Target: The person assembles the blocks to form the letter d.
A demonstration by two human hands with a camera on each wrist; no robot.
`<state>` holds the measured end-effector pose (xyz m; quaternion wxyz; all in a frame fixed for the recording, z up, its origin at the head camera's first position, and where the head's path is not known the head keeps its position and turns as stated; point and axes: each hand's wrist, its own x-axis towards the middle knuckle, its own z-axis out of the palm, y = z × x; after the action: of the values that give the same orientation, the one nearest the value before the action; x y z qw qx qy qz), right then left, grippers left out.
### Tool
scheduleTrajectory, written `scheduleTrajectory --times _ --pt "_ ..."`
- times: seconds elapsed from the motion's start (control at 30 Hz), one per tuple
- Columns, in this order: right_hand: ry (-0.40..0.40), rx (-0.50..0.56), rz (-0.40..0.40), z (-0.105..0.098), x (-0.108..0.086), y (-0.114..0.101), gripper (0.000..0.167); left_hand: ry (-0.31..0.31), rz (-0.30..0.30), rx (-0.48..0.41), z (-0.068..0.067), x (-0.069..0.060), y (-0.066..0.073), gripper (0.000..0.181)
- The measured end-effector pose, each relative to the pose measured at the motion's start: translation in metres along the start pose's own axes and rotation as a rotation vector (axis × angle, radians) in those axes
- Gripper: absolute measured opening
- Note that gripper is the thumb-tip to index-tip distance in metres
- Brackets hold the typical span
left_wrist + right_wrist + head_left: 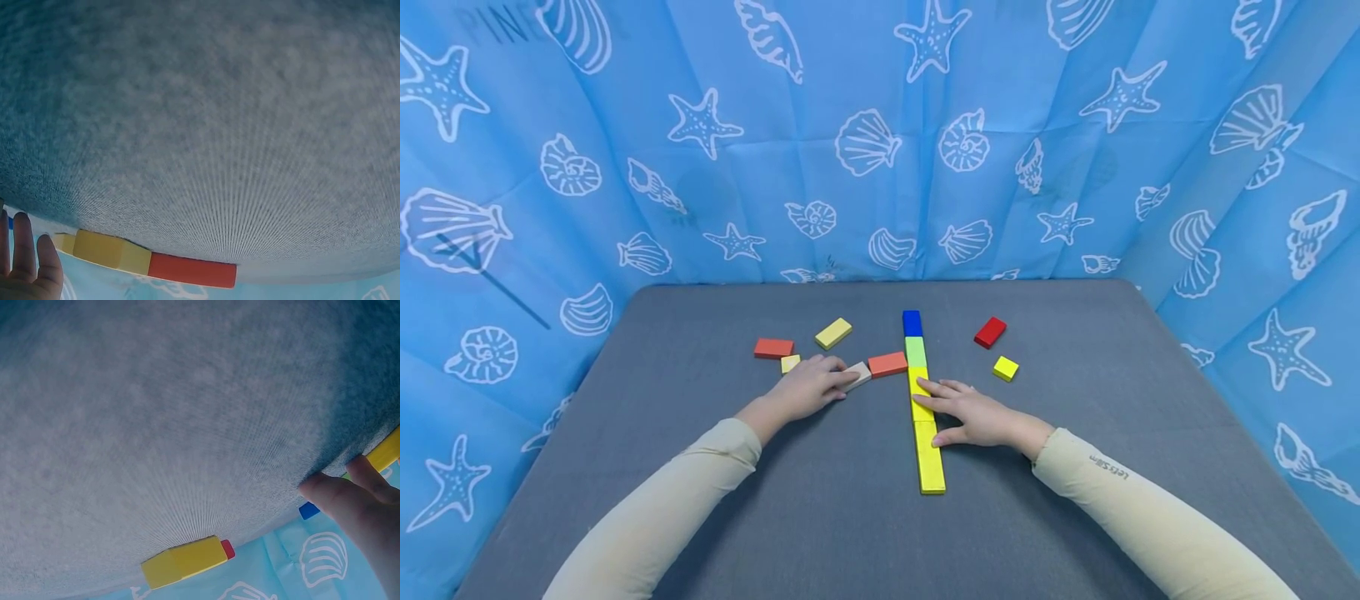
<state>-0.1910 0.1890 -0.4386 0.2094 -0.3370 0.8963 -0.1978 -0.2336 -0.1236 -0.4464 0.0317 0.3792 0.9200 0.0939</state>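
Observation:
In the head view a column of blocks runs toward the near edge: a blue block (912,323), a light green block (915,352), an upper yellow block (921,409) and a lower yellow block (929,467). An orange-red block (888,364) touches the column's left side. Left of it, my left hand (807,388) holds a pale wooden block (856,377) by its left end, partly covering it. My right hand (977,417) has spread fingers; two fingertips rest on the upper yellow block, and the thumb touches the lower one's right edge.
Beyond my left hand lie another orange-red block (773,348), a pale yellow block (833,333) and a small yellow block (790,363). Right of the column are a red block (991,332) and a short yellow block (1006,369). A blue shell-print curtain (865,208) surrounds the grey table (820,517).

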Motion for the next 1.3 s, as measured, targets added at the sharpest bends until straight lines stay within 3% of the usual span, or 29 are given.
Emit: scheduleTrajectory --times 1.07,1.3 --pt "-0.005 -0.007 0.002 -0.0006 -0.0002 -0.0012 0.07 -0.002 -0.028 0.024 0.0033 -0.0003 0.0022 0.043" --pt "-0.007 -0.002 0.011 -0.0001 -0.0001 -0.0005 0.07 -0.013 -0.038 -0.017 0.0004 -0.0011 0.0025 0.046"
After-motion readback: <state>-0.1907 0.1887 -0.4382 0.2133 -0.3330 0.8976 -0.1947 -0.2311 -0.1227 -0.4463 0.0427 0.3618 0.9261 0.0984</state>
